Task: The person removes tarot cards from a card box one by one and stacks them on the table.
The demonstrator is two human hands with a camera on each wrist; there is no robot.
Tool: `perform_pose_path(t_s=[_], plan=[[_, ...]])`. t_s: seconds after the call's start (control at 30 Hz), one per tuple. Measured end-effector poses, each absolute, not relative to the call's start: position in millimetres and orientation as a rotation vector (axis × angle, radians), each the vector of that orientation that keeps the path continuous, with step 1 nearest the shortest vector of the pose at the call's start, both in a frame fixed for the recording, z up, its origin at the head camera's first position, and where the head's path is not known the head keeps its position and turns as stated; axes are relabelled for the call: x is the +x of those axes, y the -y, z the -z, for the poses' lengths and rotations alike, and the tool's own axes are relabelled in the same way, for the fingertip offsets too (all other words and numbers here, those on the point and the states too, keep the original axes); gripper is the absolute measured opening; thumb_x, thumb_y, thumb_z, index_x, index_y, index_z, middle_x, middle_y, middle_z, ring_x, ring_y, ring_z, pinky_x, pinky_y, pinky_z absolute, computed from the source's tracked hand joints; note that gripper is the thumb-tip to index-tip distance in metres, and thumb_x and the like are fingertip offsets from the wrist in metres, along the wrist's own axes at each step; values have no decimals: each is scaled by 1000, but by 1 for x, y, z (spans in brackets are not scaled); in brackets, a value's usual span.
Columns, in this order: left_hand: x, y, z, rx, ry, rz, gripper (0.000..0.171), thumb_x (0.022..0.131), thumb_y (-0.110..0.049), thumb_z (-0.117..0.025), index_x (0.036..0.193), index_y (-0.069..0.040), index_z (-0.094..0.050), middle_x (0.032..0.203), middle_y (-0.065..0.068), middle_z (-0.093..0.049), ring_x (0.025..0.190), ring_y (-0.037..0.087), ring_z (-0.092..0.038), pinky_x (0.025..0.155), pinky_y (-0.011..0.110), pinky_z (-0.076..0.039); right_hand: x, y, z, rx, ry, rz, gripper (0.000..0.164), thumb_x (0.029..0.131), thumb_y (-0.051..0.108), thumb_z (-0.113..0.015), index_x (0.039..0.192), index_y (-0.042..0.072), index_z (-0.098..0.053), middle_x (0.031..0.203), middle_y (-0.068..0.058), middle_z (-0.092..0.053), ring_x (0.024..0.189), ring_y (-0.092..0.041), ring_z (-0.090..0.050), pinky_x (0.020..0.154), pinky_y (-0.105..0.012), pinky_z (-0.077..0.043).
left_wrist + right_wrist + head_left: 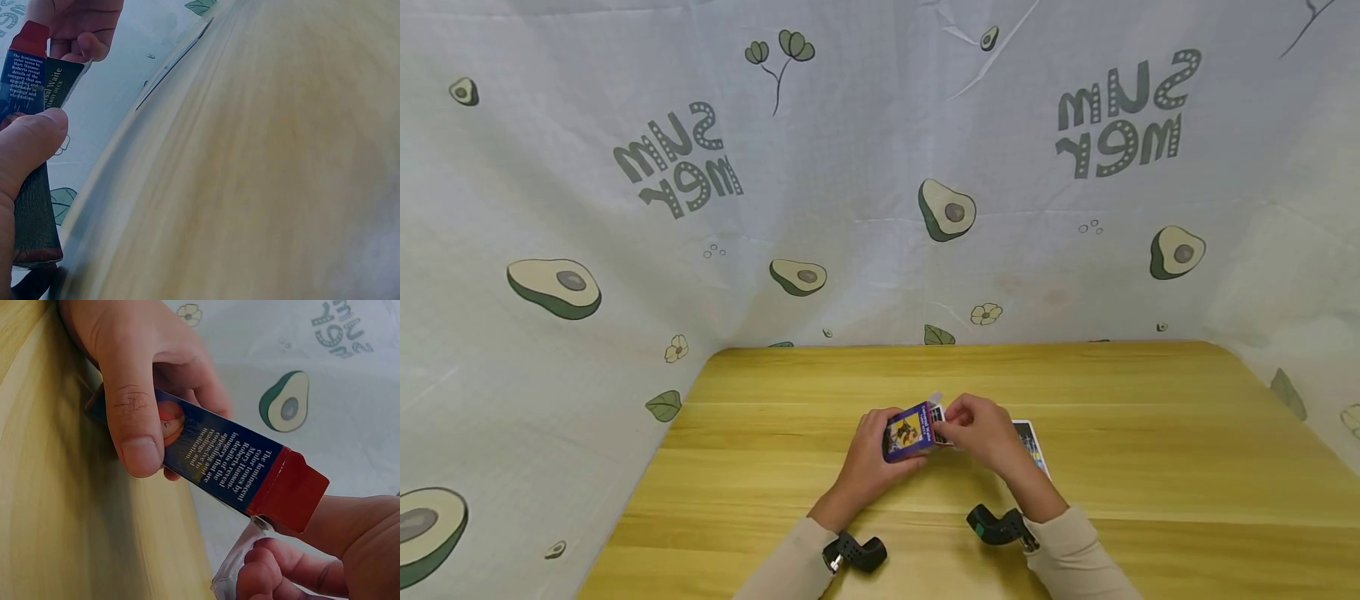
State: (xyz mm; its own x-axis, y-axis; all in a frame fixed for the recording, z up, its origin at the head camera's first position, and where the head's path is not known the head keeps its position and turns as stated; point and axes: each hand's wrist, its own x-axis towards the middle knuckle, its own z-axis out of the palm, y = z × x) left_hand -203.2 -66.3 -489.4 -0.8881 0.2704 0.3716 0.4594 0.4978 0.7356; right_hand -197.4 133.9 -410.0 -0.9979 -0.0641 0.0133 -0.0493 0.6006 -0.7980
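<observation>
Wide tabletop (pixel 1135 417), edges (pixel 865 347) well beyond box (pixel 907 433), left fingers (pixel 876 420) gripping it, right fingers (pixel 955 431) pinching card (pixel 937 414)

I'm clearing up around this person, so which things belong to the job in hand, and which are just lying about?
Job in hand:
box, held in the left grip
cards at its open end, by the right grip
loose card on the table, probably from the same set

Just around:
black wrist cameras, worn
printed cloth behind
</observation>
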Motion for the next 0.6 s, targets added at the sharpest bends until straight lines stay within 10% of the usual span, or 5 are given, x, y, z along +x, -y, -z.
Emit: perform_pose_path(t_s=[0.6], plan=[[-202, 66, 488, -623, 2543, 1320, 71, 74, -40, -83, 131, -15, -48, 116, -3, -51, 100, 12, -44, 85, 30, -42, -199, -150, 402, -90, -2726, 1446, 20, 85, 15, -72, 96, 1, -62, 73, -4, -68, 60, -21, -63, 58, -36, -53]])
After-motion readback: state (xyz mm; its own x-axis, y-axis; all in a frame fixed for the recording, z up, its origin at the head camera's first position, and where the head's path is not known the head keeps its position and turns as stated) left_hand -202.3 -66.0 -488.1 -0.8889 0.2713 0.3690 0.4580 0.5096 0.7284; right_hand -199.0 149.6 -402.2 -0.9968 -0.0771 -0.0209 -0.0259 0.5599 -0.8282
